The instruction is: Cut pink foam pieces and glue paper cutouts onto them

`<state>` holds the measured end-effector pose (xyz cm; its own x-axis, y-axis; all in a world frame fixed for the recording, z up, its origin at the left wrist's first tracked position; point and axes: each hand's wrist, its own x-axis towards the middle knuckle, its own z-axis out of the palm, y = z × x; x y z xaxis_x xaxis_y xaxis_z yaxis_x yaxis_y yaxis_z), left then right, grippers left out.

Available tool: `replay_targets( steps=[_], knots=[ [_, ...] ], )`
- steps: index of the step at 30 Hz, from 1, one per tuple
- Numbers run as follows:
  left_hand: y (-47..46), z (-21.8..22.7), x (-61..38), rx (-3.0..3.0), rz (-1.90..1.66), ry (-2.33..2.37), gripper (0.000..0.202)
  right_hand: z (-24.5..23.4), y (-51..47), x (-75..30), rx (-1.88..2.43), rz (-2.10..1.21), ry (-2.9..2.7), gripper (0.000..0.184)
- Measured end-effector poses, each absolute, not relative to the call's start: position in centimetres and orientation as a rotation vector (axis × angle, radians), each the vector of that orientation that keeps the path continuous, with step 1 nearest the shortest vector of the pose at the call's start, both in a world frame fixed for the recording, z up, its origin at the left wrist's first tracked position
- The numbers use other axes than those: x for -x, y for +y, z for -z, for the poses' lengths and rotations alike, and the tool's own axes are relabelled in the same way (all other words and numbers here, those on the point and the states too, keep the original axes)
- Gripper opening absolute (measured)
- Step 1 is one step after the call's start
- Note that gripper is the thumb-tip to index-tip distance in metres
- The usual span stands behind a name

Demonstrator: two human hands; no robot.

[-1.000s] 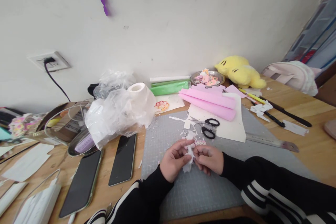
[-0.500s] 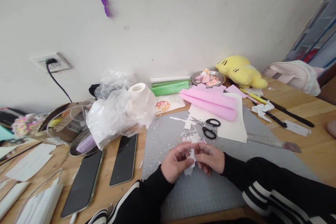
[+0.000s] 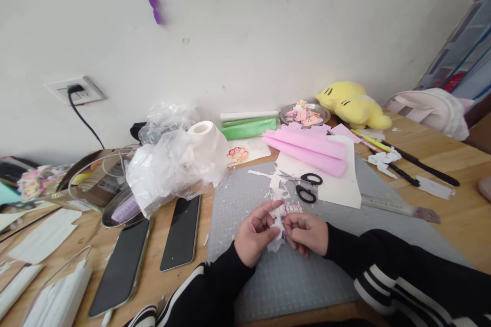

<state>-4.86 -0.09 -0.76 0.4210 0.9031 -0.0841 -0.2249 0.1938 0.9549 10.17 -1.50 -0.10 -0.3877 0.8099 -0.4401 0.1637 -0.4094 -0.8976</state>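
Note:
Both my hands meet over the grey cutting mat (image 3: 245,194), close to the near edge. My left hand (image 3: 255,235) pinches a small white paper piece (image 3: 276,229) between thumb and fingers, its forefinger stretched out over the top. My right hand (image 3: 307,232) is curled shut on the same piece from the right side. A pink printed sticker (image 3: 293,208) shows just above my right knuckles. Black-handled scissors (image 3: 307,187) lie on the mat a little beyond my hands, among white paper scraps.
Pink foam rolls (image 3: 307,148) and a white sheet (image 3: 337,184) lie behind the scissors. Two phones (image 3: 180,232) rest face down on the left, beside crumpled plastic bags (image 3: 169,168) and a paper roll. A metal ruler (image 3: 399,208), pens and a yellow plush toy (image 3: 351,102) sit right.
My fingers have shifted on the paper piece: the left forefinger is lifted and stretched out again, and the pink sticker shows above my right hand, after both hands closed over it half a second ago.

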Motion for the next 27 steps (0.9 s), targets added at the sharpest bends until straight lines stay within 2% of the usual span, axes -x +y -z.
replay_targets(
  steps=[5,14,21,27],
  knots=[
    [0.26,0.85,4.99,-1.034,-0.937,0.807,0.054,0.11,-1.56,-10.07,1.38,-1.855,-1.349,0.006],
    [-0.32,0.7,4.84,-1.136,-0.784,0.701,0.038,0.4,-1.43,-10.03,1.358,-1.813,-1.288,0.005],
    [-0.01,0.54,5.0,-1.098,-0.923,0.799,0.042,0.42,-1.56,-10.04,1.33,-1.858,-1.314,0.006],
    [-0.28,0.41,4.91,-1.213,-0.791,0.7,0.037,0.54,-1.5,-10.04,1.374,-1.791,-1.272,0.009]
  ],
)
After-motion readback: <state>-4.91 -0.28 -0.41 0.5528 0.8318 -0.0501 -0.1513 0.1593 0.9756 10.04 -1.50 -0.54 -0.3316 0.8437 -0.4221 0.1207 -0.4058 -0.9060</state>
